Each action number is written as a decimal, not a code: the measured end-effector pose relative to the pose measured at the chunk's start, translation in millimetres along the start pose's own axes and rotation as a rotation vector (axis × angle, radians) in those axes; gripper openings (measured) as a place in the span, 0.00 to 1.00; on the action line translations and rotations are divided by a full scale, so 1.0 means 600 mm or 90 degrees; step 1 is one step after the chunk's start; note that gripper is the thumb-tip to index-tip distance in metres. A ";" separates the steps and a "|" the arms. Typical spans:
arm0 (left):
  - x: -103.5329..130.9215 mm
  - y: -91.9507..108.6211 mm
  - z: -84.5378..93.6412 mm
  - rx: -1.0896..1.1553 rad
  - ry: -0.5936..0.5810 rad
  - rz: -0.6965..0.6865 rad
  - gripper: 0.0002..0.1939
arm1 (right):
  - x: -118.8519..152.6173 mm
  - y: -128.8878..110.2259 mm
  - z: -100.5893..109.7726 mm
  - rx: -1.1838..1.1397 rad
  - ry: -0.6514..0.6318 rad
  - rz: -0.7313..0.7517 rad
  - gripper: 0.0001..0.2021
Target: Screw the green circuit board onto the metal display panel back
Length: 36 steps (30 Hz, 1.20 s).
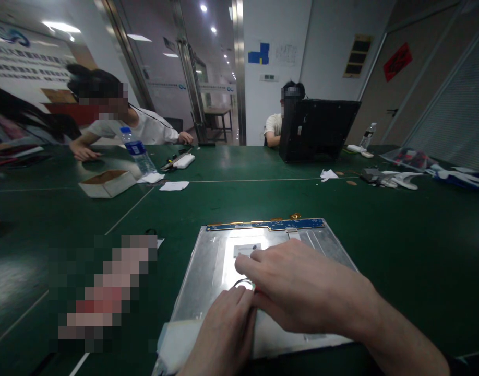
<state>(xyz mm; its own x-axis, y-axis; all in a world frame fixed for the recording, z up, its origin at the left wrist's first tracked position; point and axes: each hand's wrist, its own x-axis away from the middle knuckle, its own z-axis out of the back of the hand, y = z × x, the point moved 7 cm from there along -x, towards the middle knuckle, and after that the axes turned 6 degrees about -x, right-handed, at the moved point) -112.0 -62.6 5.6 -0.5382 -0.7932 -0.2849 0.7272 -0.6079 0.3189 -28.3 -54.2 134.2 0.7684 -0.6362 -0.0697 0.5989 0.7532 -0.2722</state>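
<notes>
A flat silver metal panel, which looks like the back of a display, lies on the table before me. Along its far edge runs a narrow blue circuit board. Over the panel's middle, the closed fingers of my right hand meet those of my left hand. A thin dark wire curves out by the fingertips, with a bit of red and green showing there. What each hand pinches is mostly hidden. Whitish film covers the panel's near left corner.
The green table bears an open box, a water bottle, paper scraps and a large black monitor. Gloves lie at right. A blurred-out item is at left. Several people sit around the table.
</notes>
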 end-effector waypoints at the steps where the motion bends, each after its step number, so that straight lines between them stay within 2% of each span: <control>1: 0.000 0.000 0.001 0.000 0.002 0.003 0.11 | 0.001 -0.003 0.001 -0.004 -0.004 0.012 0.10; 6: -0.002 0.001 0.005 0.008 0.006 0.001 0.09 | 0.002 -0.010 0.002 -0.008 -0.011 0.042 0.11; 16: -0.001 0.003 0.004 -0.007 0.010 -0.002 0.11 | 0.000 0.004 -0.002 0.026 0.036 -0.005 0.07; 26: -0.002 0.003 0.004 -0.001 0.010 -0.004 0.11 | -0.004 0.004 -0.007 0.004 0.003 -0.018 0.11; 36: 0.002 0.001 0.003 0.002 0.025 -0.022 0.10 | -0.004 0.009 -0.003 0.016 0.010 -0.040 0.11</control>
<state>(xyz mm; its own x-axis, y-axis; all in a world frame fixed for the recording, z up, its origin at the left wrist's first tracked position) -112.9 -63.6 7.1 -0.5451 -0.7702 -0.3311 0.7075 -0.6345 0.3112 -27.6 -48.9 131.3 0.7257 -0.6847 -0.0678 0.6514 0.7154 -0.2528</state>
